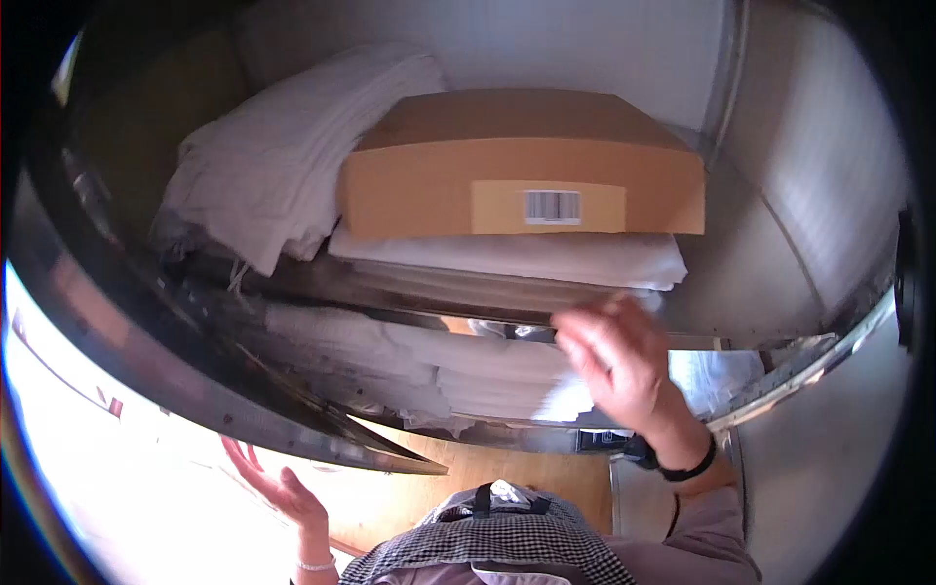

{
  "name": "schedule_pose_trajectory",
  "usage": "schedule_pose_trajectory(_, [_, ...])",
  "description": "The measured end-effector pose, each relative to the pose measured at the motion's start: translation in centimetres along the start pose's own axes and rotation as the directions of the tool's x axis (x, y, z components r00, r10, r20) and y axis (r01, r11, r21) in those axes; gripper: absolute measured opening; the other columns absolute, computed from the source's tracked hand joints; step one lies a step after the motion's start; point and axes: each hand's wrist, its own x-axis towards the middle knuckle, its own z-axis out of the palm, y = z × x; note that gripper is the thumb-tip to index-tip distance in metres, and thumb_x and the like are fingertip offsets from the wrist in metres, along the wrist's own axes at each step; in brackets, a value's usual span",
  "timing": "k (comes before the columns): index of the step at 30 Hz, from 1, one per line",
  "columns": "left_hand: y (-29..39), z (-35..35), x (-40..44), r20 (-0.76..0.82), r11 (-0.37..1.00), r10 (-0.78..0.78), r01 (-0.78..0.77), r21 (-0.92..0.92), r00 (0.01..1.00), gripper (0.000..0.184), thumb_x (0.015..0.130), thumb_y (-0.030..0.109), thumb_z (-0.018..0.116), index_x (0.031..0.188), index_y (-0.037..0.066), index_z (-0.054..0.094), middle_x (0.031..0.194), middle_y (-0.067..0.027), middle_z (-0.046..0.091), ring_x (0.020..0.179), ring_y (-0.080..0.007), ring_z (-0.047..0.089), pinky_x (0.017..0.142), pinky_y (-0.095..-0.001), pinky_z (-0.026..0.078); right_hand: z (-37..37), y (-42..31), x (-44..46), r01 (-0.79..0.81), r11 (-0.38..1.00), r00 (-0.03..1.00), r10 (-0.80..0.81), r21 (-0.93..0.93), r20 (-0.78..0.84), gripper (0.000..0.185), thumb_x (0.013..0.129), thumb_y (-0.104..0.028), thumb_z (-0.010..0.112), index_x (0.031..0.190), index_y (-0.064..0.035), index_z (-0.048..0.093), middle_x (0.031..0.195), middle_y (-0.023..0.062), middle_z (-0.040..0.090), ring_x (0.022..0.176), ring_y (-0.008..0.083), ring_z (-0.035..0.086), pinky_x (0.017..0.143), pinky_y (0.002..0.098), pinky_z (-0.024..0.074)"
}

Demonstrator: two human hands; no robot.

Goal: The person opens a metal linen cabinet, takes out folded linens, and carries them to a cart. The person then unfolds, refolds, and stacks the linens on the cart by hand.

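In front of the shelves my right hand (619, 356) is raised, its fingers curled and partly blurred; whether it holds anything is unclear. It is near the upper shelf's front edge, below a brown cardboard box (526, 185) with a barcode label. The box rests on folded white cloth (507, 255). Left of it lies a stack of folded white cloths (283, 156). At the lower left my left hand (278, 492) is spread, nothing seen in it, just below the edge of the open cabinet door (244, 400).
A lower shelf holds more folded white cloths (458, 375). The cabinet's metal side wall (829, 146) stands on the right. Wooden floor (556, 483) shows below, beside my checkered garment (487, 546).
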Motion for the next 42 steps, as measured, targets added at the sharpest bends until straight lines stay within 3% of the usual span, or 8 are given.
schedule_pose_trajectory(3, [3.9, -0.4, 1.2, 0.047, 0.964, 0.265, -0.267, 0.020, 0.963, 0.099, 0.085, 0.051, 0.065, 0.150, 0.002, 0.008, 0.153, -0.0255, 0.014, 0.141, -0.0415, 0.018, 0.110, -0.0575, 0.024, -0.5, 0.5, 4.5, 0.114, 0.927, 0.992, -0.125, -0.357, -0.009, 0.046, 0.073, -0.007, 0.074, 0.116, -0.0062, 0.058, 0.111, 0.0126, 0.059, 0.102, 0.0299, 0.057, 0.084, 0.0404, 0.0485])
schedule_pose_trajectory(6, [2.6, 1.7, 0.0, 0.005, 0.967, 0.142, -0.139, 0.215, 0.990, 0.096, 0.083, 0.033, 0.072, 0.150, 0.003, 0.010, 0.152, -0.0251, 0.018, 0.141, -0.0415, 0.020, 0.112, -0.0532, 0.022, 0.5, 1.5, 8.3, 0.098, 0.854, 0.989, -0.026, -0.511, 0.147, 0.084, 0.072, -0.016, 0.077, 0.143, -0.0076, 0.033, 0.145, 0.0183, 0.034, 0.133, 0.0353, 0.035, 0.106, 0.0514, 0.0319])
schedule_pose_trajectory(8, [2.0, 2.2, 0.2, -0.026, 0.978, 0.168, -0.164, 0.129, 0.985, 0.092, 0.082, 0.010, 0.069, 0.149, 0.000, 0.008, 0.151, -0.0280, 0.016, 0.140, -0.0433, 0.019, 0.112, -0.0513, 0.022, 2.4, 2.8, 8.6, 0.115, 0.806, 0.984, -0.011, -0.581, 0.178, 0.088, 0.071, -0.017, 0.078, 0.144, -0.0084, 0.031, 0.146, 0.0176, 0.033, 0.134, 0.0350, 0.033, 0.107, 0.0526, 0.0301])
schedule_pose_trajectory(15, [1.3, 1.1, -0.3, -0.042, 0.975, 0.213, -0.209, 0.075, 0.976, 0.082, 0.081, 0.001, 0.059, 0.146, -0.006, 0.010, 0.150, -0.0322, 0.015, 0.139, -0.0489, 0.018, 0.110, -0.0522, 0.025, 3.0, 1.4, 9.7, 0.162, 0.691, 0.963, 0.044, -0.704, 0.264, 0.102, 0.064, -0.025, 0.083, 0.147, -0.0098, 0.026, 0.149, 0.0159, 0.030, 0.137, 0.0331, 0.031, 0.110, 0.0528, 0.0279])
schedule_pose_trajectory(25, [-3.4, -3.7, -3.8, -0.198, 0.994, 0.079, -0.093, -0.064, 0.977, 0.077, 0.085, 0.002, 0.064, 0.145, -0.007, 0.017, 0.131, -0.0255, 0.045, 0.110, -0.0303, 0.054, 0.096, -0.0361, 0.044, 4.4, 3.4, 10.3, 0.203, 0.770, 0.961, -0.039, -0.605, 0.273, 0.105, 0.065, -0.030, 0.083, 0.148, -0.0079, 0.023, 0.149, 0.0155, 0.030, 0.134, 0.0323, 0.033, 0.109, 0.0518, 0.0293])
schedule_pose_trajectory(29, [-2.8, -7.5, -4.2, -0.232, 0.991, -0.124, 0.133, 0.022, 0.965, 0.071, 0.086, 0.010, 0.067, 0.141, -0.009, 0.025, 0.127, -0.0244, 0.048, 0.108, -0.0289, 0.054, 0.095, -0.0361, 0.045, 4.9, 2.7, 10.3, 0.146, 0.728, 0.959, 0.062, -0.669, 0.276, 0.107, 0.066, -0.030, 0.083, 0.148, -0.0068, 0.020, 0.151, 0.0146, 0.025, 0.135, 0.0326, 0.032, 0.112, 0.0505, 0.0276])
schedule_pose_trajectory(37, [-4.1, -12.5, -4.3, -0.454, 0.971, -0.100, 0.186, 0.149, 0.886, 0.067, 0.091, 0.015, 0.062, 0.142, -0.005, 0.024, 0.139, -0.0250, 0.038, 0.122, -0.0331, 0.046, 0.103, -0.0416, 0.040, 5.6, 1.3, 10.4, 0.248, 0.614, 0.931, 0.063, -0.750, 0.359, 0.102, 0.069, -0.030, 0.081, 0.149, -0.0114, 0.020, 0.153, 0.0124, 0.022, 0.139, 0.0307, 0.026, 0.113, 0.0508, 0.0272])
schedule_pose_trajectory(42, [-4.5, -14.3, -3.8, -0.595, 0.890, -0.079, 0.326, 0.319, 0.800, 0.066, 0.096, 0.022, 0.054, 0.147, 0.000, 0.017, 0.149, -0.0228, 0.026, 0.136, -0.0382, 0.032, 0.112, -0.0473, 0.032, 2.7, 2.1, 9.0, 0.228, 0.907, 0.947, -0.121, -0.354, 0.298, 0.079, 0.077, -0.015, 0.072, 0.145, -0.0102, 0.033, 0.150, 0.0129, 0.032, 0.138, 0.0313, 0.031, 0.114, 0.0462, 0.0267])
